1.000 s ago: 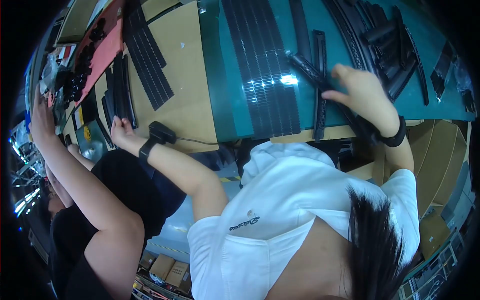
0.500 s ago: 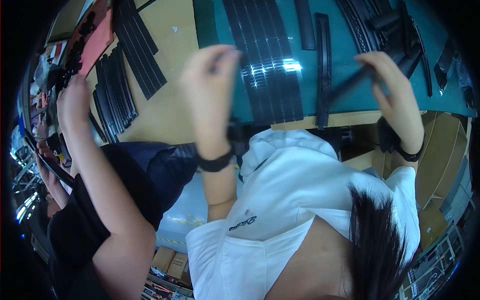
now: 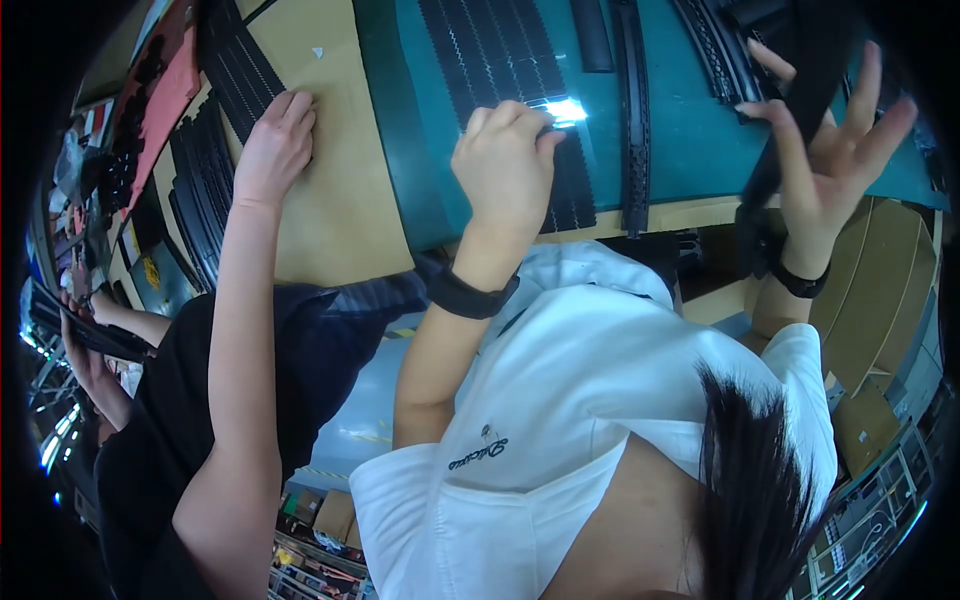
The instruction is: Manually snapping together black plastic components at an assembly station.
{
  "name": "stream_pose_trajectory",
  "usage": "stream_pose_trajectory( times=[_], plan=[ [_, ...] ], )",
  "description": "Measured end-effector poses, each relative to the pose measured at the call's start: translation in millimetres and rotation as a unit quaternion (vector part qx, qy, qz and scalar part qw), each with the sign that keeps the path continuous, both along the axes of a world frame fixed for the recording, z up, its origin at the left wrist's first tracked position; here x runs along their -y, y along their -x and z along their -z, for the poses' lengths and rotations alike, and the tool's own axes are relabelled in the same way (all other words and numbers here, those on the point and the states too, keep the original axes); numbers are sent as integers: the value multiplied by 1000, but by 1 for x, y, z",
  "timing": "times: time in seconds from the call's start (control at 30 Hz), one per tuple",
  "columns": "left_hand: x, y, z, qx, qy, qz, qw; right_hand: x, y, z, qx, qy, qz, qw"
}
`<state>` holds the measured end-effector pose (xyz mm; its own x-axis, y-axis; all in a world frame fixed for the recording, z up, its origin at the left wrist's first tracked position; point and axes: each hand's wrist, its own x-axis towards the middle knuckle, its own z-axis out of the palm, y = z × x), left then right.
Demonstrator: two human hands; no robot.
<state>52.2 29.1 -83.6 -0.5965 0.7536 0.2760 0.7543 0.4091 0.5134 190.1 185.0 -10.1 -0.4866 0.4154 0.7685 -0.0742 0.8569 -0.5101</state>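
My left hand (image 3: 505, 160) is closed over a row of flat black strips with jagged edges (image 3: 500, 50); its fingertips are hidden, so what they grip does not show. On the right, my right hand (image 3: 830, 165) is raised with fingers spread wide. A wide dark strip (image 3: 815, 80) runs between its thumb and fingers, its lower end hanging by the wrist. Between my hands, a long stitched black strip (image 3: 632, 120) lies on the green table mat (image 3: 690, 150). Beside it is a shorter smooth black strip (image 3: 592, 35).
At left, a co-worker's hand (image 3: 275, 150) touches more jagged black strips (image 3: 235, 70) on a tan board (image 3: 340, 200). Stacked black strips (image 3: 195, 190) and a pink sheet (image 3: 170, 90) lie beyond. A pile of dark strips (image 3: 710, 50) is at the far right; a cardboard box (image 3: 870, 290) stands below it.
My left hand has come right and down onto the jagged strips. My right hand has turned and spread its fingers, the dark strip now upright. The co-worker's hand has moved right onto the board.
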Motion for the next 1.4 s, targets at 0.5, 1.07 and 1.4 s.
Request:
stream_pose_trajectory(
  times=[0.5, 1.07, 1.4],
  plan=[
    [-9, -19, -6, -59, 17, -37, 997, 13, -3, 12, -46, 681, -223, 696],
    [-6, 43, -125, 586, -82, 170, 788, 69, 3, 5, 216, 536, -229, 783],
    [-13, 46, -144, 564, -16, 184, 805, 77, 2, -10, 203, 455, -193, 846]
  ],
)
